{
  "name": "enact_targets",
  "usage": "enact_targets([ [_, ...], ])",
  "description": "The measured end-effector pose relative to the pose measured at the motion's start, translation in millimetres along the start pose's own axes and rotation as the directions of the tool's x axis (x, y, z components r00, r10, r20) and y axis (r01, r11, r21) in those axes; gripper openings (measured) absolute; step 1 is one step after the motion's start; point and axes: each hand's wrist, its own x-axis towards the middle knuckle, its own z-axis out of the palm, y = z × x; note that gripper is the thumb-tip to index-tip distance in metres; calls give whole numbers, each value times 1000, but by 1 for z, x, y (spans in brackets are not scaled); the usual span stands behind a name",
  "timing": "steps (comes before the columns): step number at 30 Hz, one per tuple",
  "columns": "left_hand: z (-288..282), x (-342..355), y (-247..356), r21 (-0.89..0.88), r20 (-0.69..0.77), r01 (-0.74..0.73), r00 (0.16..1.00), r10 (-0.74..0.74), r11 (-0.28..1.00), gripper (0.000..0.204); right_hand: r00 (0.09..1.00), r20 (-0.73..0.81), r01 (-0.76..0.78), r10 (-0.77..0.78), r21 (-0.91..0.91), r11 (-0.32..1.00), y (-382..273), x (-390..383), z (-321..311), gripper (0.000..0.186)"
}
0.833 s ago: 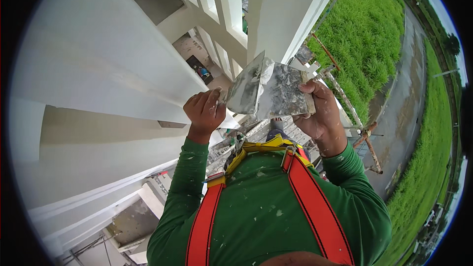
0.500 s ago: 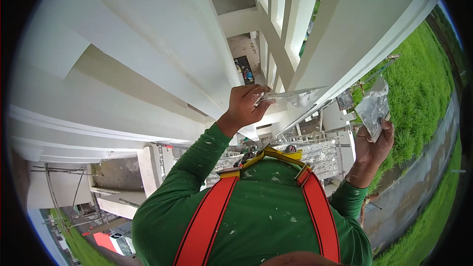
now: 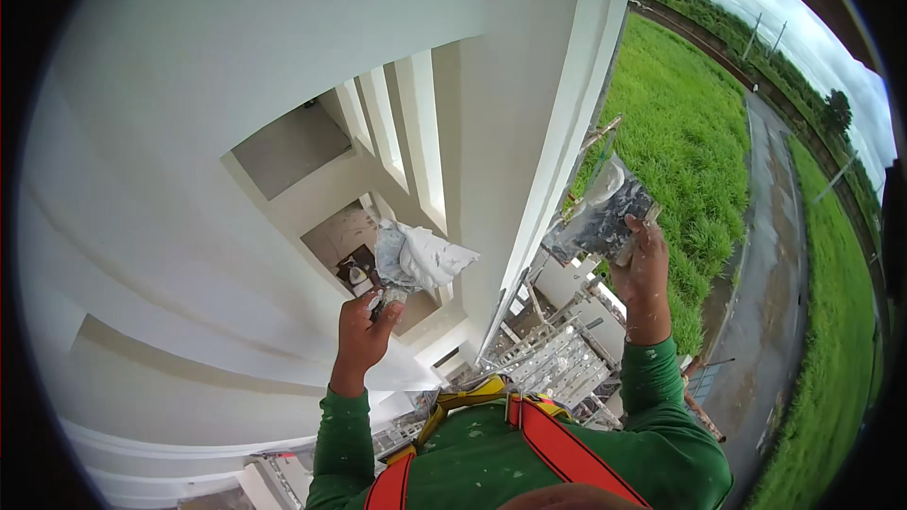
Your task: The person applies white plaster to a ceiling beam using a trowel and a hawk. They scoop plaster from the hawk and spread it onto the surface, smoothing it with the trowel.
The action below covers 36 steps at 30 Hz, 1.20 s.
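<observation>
Before the pale wall (image 3: 265,47), left hand (image 3: 363,335): fingers wrapped round the handle of a scraper (image 3: 386,269), white paste (image 3: 433,257) on its blade
Right hand (image 3: 644,269): fingers pinching a smeared grey plate (image 3: 612,212), paste along its upper edge
Dark tray-like square (image 3: 363,256) below: contents too small to tell

Building site, scaffold deck (image 3: 567,361), pale walls (image 3: 274,57)

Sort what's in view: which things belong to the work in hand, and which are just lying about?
In hand or worn:
- broad blade with white paste, in the left hand
- smeared flat plate, in the right hand
- red-and-yellow harness

Round about, untouched by either hand:
- scaffold planks
- grass
- road
</observation>
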Motion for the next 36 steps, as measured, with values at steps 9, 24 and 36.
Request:
enact_targets([
  [9,80,-78,-49,-90,178,211,965,-193,973,22,-132,820,571,-557,-396,-719,-204,104,232,30],
  [24,94,-125,-146,106,1,179,984,-180,978,45,3,918,-358,-397,-369,-858,-346,212,454,31],
  [36,79,-102,-82,-195,-69,376,916,-395,906,20,253,881,-342,-399,-304,-889,-345,205,454,26],
])
